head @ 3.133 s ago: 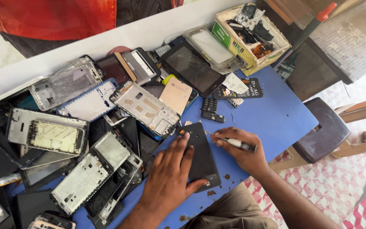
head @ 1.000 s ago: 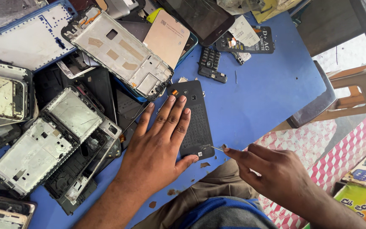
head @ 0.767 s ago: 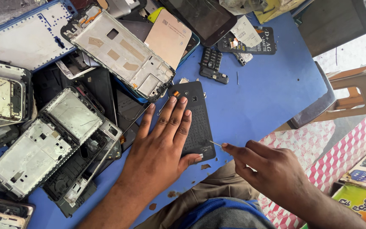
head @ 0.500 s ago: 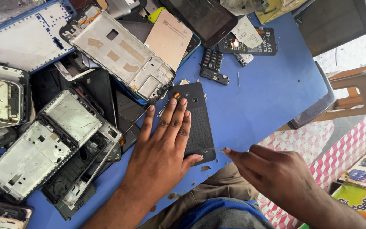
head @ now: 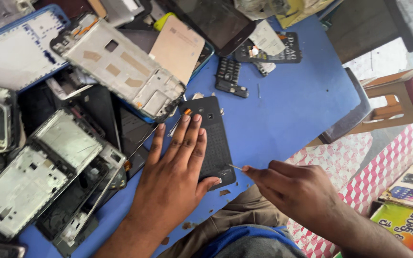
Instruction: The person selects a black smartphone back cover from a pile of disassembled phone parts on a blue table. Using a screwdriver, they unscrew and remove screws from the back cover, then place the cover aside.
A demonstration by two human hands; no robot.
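Two hands (head: 173, 177) on black phone cover (head: 214, 143)

- Left hand (head: 175, 177) lies flat on the black phone back cover (head: 212, 138); cover's left half hidden beneath fingers.
- Thin tool (head: 235, 167) pinched in right hand (head: 295, 191), just right of the cover: too fine to identify, handle hidden in fingers.
- Grey phone frame (head: 22, 172), left of the cover: cut off at picture edge.
- Dark tablet (head: 216, 21), above the cover: top cropped.
- Both forearms run off the bottom edge.
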